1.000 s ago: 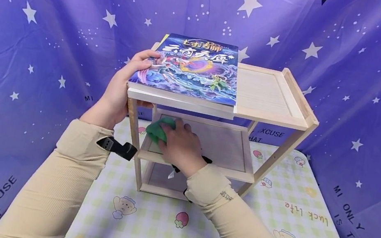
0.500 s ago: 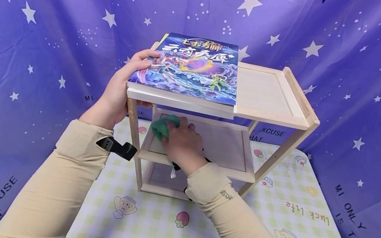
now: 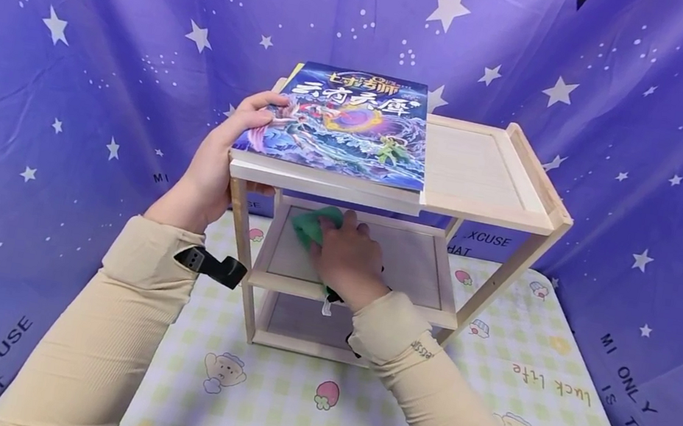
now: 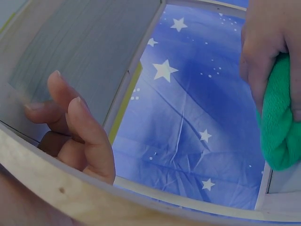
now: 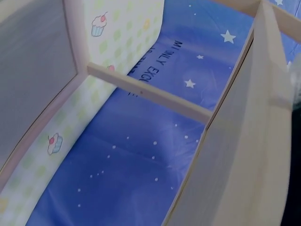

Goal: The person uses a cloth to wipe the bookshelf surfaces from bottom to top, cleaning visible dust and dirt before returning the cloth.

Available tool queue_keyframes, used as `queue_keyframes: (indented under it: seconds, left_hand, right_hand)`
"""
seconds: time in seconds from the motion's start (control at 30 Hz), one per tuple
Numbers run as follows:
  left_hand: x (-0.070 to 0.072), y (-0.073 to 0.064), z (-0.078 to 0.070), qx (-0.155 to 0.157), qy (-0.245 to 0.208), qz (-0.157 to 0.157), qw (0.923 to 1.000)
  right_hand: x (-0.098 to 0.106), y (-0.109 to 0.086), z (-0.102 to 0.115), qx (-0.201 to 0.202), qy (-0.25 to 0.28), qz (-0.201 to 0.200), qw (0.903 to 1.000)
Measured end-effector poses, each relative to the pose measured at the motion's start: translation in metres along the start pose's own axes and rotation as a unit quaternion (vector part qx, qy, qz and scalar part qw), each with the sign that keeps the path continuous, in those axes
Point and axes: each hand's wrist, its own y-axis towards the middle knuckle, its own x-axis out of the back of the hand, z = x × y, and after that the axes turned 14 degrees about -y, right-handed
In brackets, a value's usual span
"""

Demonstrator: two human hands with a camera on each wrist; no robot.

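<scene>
A small three-tier wooden shelf rack [image 3: 483, 165] stands on the table. On the left of its top lies a blue illustrated book [image 3: 356, 122] with Chinese lettering. My left hand [image 3: 211, 163] grips the rack's top left edge, some fingers on the book's cover. In the left wrist view, other fingers [image 4: 91, 136] curl beneath the top board. My right hand [image 3: 348, 255] holds a crumpled green cloth [image 3: 312, 227] against the middle shelf [image 3: 408, 261]. The left wrist view also shows the cloth [image 4: 280, 127] bunched under that hand's fingers. The right wrist view does not show the right fingers.
A pale checked tablecloth [image 3: 257, 408] with cartoon prints covers the table. Purple star-patterned curtains [image 3: 105, 56] hang behind and on both sides. The rack's right front post [image 3: 499, 275] stands to the right of my right hand. Below is the bottom shelf [image 3: 297, 321].
My right hand and the green cloth have moved rightward along the middle shelf, away from its left end. My left hand, the book and the rack have stayed in place.
</scene>
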Motion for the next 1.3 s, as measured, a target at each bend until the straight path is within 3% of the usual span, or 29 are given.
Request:
queue_keyframes:
  seconds: [0.63,1.3]
  left_hand:
    - [-0.001,-0.001,-0.001,0.005,0.004,-0.004,1.0]
    - [-0.001,-0.002,-0.001,0.008,0.006,-0.007,0.9999]
  right_hand:
    - [-0.009,-0.006,-0.031,-0.027,-0.005,-0.056,0.998]
    - [-0.012,-0.007,-0.058,-0.057,-0.011,-0.037,0.9976]
